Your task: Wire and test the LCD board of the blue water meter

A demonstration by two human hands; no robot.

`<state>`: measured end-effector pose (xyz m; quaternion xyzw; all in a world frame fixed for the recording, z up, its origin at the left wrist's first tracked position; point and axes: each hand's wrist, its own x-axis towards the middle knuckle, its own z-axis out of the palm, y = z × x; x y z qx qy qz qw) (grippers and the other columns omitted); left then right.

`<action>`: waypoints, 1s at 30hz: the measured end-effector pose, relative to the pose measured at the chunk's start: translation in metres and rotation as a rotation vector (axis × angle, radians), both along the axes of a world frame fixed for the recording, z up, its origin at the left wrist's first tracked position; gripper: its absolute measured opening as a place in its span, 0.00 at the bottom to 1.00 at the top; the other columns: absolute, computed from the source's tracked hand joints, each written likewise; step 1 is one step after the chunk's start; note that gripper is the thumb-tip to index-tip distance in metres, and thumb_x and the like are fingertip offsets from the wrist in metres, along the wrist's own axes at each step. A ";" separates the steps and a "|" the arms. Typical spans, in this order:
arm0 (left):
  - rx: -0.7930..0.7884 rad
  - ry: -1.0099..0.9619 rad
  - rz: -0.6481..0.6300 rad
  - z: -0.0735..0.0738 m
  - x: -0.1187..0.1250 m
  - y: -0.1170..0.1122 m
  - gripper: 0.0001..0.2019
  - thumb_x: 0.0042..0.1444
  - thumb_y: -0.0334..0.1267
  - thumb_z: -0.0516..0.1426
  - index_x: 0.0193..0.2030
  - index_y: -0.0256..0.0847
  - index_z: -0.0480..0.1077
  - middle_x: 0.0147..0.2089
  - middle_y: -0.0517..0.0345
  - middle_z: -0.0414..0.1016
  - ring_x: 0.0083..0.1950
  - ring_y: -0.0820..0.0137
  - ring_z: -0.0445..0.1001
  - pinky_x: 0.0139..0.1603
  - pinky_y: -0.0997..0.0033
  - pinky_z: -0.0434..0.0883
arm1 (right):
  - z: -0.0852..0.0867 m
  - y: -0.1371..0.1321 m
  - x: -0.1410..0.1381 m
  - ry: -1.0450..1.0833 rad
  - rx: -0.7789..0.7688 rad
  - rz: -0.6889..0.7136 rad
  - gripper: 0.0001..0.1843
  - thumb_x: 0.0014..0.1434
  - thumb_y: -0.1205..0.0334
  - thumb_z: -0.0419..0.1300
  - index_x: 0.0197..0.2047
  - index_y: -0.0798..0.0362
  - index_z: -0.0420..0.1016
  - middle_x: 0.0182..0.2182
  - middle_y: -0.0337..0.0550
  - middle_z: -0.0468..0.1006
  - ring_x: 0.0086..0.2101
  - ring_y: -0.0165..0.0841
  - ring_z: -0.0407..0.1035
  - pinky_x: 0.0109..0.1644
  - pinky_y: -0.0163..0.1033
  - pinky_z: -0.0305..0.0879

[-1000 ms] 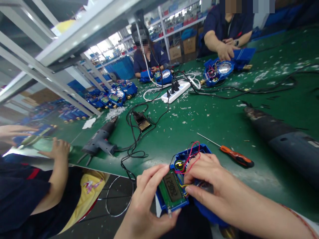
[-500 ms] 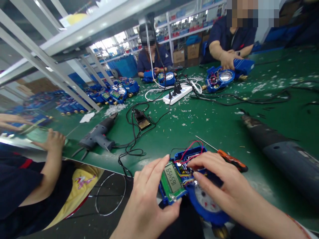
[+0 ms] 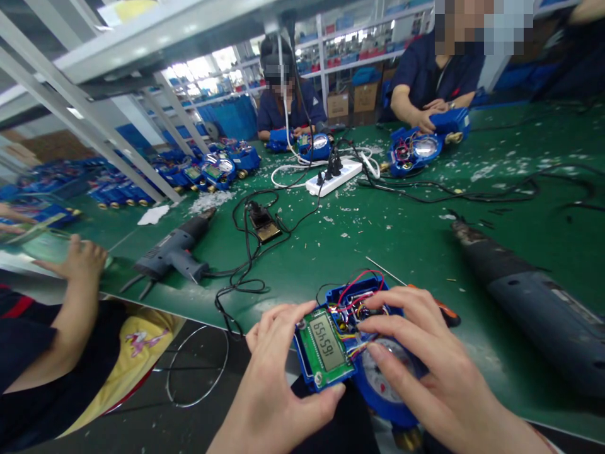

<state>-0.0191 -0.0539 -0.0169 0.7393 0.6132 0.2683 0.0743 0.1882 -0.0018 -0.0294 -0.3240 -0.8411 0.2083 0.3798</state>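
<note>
My left hand (image 3: 278, 372) grips the edges of a blue-framed display module (image 3: 325, 347), thumb at its lower edge and fingers at the upper left. Its green circuit board carries a lit-grey LCD with digits upside down to me. Beside it is an opened blue water meter (image 3: 392, 403), its round dial partly covered by my right hand (image 3: 425, 353). The fingers of that hand are bent over the meter's open compartment, thumb and forefinger around the thin coloured wires (image 3: 357, 348); the exact contact is partly hidden. A red wire loops above the compartment.
An orange-handled screwdriver (image 3: 448, 313) lies behind my right hand. Heat guns rest at left (image 3: 172, 249) and right (image 3: 534, 302). A white power strip (image 3: 334, 178) with trailing cords, scraps and more blue meters (image 3: 217, 170) cover the green table (image 3: 378, 233). Co-workers sit across and at left.
My right fingers have spread slightly over the wires, and the display module has turned a little, showing more of its board. Across the table, a co-worker's blue part has shifted left. The view moved slightly.
</note>
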 end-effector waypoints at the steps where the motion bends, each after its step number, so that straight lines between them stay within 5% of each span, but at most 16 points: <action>1: 0.014 -0.003 -0.008 0.000 0.001 0.000 0.36 0.41 0.34 0.63 0.59 0.46 0.57 0.53 0.47 0.72 0.54 0.50 0.70 0.49 0.44 0.70 | 0.002 0.001 -0.003 0.004 -0.016 -0.006 0.10 0.63 0.69 0.55 0.47 0.49 0.68 0.51 0.42 0.66 0.54 0.35 0.56 0.57 0.44 0.53; 9: 0.128 -0.114 -0.066 -0.005 0.003 0.000 0.33 0.41 0.36 0.63 0.57 0.40 0.60 0.50 0.48 0.71 0.53 0.55 0.70 0.51 0.52 0.71 | 0.019 0.017 -0.022 -0.033 -0.422 0.049 0.06 0.59 0.64 0.59 0.30 0.51 0.74 0.47 0.43 0.73 0.52 0.42 0.60 0.55 0.55 0.53; 14: 0.218 -0.225 -0.132 -0.016 0.002 0.003 0.34 0.42 0.39 0.63 0.58 0.37 0.61 0.51 0.47 0.70 0.55 0.56 0.68 0.56 0.54 0.69 | 0.019 0.029 -0.015 -0.023 -0.750 0.125 0.07 0.56 0.58 0.61 0.38 0.51 0.75 0.46 0.43 0.74 0.52 0.41 0.64 0.59 0.52 0.56; 17: 0.268 -0.240 -0.145 -0.020 0.003 0.005 0.33 0.42 0.38 0.62 0.58 0.37 0.61 0.50 0.47 0.71 0.54 0.56 0.68 0.57 0.53 0.68 | 0.024 0.035 -0.010 -0.078 -0.798 0.147 0.15 0.55 0.57 0.61 0.46 0.49 0.77 0.50 0.43 0.74 0.53 0.41 0.65 0.60 0.49 0.57; 22: 0.263 -0.263 -0.141 -0.017 0.007 0.007 0.33 0.42 0.36 0.62 0.58 0.36 0.62 0.50 0.47 0.71 0.54 0.57 0.69 0.55 0.56 0.70 | 0.036 0.039 -0.008 -0.069 -0.821 0.268 0.13 0.57 0.57 0.57 0.42 0.51 0.80 0.48 0.43 0.77 0.51 0.40 0.68 0.54 0.40 0.64; 26: 0.238 -0.291 -0.128 -0.017 0.009 0.007 0.32 0.43 0.37 0.61 0.57 0.38 0.62 0.50 0.47 0.71 0.54 0.57 0.70 0.54 0.56 0.71 | 0.038 0.039 -0.008 -0.089 -0.851 0.226 0.18 0.53 0.50 0.63 0.42 0.53 0.80 0.48 0.44 0.77 0.50 0.41 0.68 0.54 0.39 0.62; 30: 0.210 -0.360 -0.141 -0.021 0.011 0.007 0.33 0.44 0.38 0.61 0.59 0.39 0.60 0.52 0.47 0.71 0.54 0.57 0.72 0.55 0.56 0.72 | 0.036 0.045 -0.010 -0.090 -0.959 0.309 0.14 0.52 0.53 0.62 0.32 0.58 0.76 0.37 0.44 0.77 0.37 0.35 0.69 0.42 0.35 0.64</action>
